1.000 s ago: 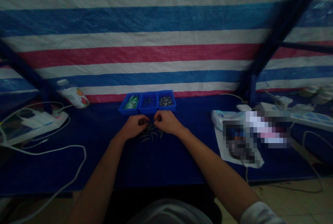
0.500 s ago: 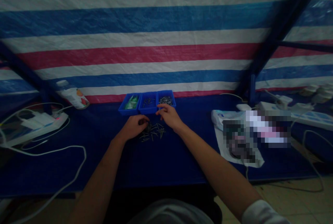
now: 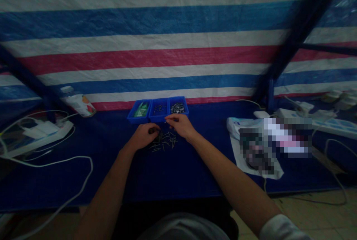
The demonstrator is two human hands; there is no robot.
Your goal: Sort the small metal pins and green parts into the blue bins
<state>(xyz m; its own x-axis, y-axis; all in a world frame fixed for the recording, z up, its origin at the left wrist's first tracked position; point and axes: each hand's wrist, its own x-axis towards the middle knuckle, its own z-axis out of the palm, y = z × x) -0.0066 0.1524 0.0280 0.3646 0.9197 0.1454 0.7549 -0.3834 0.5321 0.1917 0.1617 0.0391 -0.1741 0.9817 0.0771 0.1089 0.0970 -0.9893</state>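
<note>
Several loose screws (image 3: 164,141) lie in a scattered pile on the blue table. My left hand (image 3: 145,135) rests at the pile's left edge with its fingers curled in; what they hold, if anything, is hidden. Just above the pile, my right hand (image 3: 180,124) pinches a small, thin screw whose light tip sticks out to the left. Behind both hands stand three blue bins side by side. The left bin (image 3: 129,120) has green and clear plastic packets, the middle bin (image 3: 156,118) a few screws, and the right bin (image 3: 186,109) many small metal pieces.
A bottle (image 3: 80,105) leans at the back left near a white power strip (image 3: 63,133) and loose cables. On the right lie a white plastic bag (image 3: 237,150) with blurred contents and another power strip (image 3: 334,127). A striped tarp (image 3: 167,57) hangs behind.
My right hand has drawn back slightly from the bins, and its fingers, earlier loosely apart, now pinch together on a screw. My left hand has hardly moved.
</note>
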